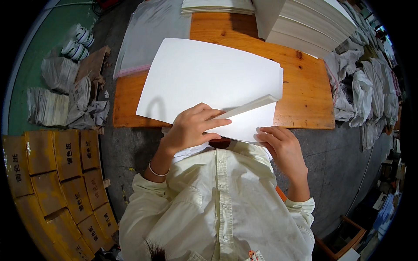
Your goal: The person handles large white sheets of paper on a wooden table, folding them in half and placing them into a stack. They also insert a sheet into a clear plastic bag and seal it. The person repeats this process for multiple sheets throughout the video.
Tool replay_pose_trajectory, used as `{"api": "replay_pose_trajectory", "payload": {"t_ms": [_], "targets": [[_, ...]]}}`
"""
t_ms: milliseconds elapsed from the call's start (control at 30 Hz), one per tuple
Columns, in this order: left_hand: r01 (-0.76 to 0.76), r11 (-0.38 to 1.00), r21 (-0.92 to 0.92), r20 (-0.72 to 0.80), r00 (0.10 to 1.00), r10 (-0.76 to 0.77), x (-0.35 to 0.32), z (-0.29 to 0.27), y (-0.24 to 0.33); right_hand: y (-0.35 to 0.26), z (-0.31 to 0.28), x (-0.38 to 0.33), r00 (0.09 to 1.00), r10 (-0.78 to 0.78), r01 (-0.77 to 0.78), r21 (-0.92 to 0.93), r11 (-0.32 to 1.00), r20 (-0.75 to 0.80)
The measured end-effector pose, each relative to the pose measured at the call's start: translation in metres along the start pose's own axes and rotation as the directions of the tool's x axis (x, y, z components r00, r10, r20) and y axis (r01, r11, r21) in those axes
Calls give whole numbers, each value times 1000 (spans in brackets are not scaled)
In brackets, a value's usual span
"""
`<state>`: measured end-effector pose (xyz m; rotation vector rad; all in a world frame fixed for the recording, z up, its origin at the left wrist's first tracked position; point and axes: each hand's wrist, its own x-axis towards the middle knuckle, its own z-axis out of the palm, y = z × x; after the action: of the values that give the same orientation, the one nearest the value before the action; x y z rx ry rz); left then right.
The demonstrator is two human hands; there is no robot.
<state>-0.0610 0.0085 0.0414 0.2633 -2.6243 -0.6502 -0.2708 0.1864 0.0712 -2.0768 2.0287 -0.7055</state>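
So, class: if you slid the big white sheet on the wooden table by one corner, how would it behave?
The white sheet looks thin and lies flat, so it is probably light and floppy. On the smooth wooden table it would likely slide easily. The left hand and right hand are bending its near edge, so it probably creases readily.

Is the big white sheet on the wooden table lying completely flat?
No. The white sheet has its near corner folded up, pressed by the left hand and right hand.

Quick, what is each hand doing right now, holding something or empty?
Left hand: fingers closed on the folded-up strip of the white sheet.
Right hand: fingers curled on the sheet's near edge, holding it down.
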Motion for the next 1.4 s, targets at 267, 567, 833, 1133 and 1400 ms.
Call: {"api": "replay_pose_trajectory", "payload": {"t_ms": [267, 567, 833, 1133, 1400], "targets": [[-37, 999, -11, -112, 993, 36, -1, 3, 1, 0, -3, 9, 981, -12, 12, 0, 1000, -195], [142, 977, 161, -353, 932, -77, -15, 28, -11, 8, 4, 8, 882, 82, -43, 94, 995, -463], [-49, 993, 106, -21, 998, 52, 4, 1, 7, -1, 10, 2, 993, 75, -71, -48, 996, 87], [-38, 997, 74, 6, 999, 38, -1, 2, 2, 0, 2, 2, 999, 17, -16, -32, 999, 40], [-31, 991, 133, -123, 991, 48, 0, 5, 9, 1, 2, 10, 980, -6, 4, -7, 1000, -198]]}}
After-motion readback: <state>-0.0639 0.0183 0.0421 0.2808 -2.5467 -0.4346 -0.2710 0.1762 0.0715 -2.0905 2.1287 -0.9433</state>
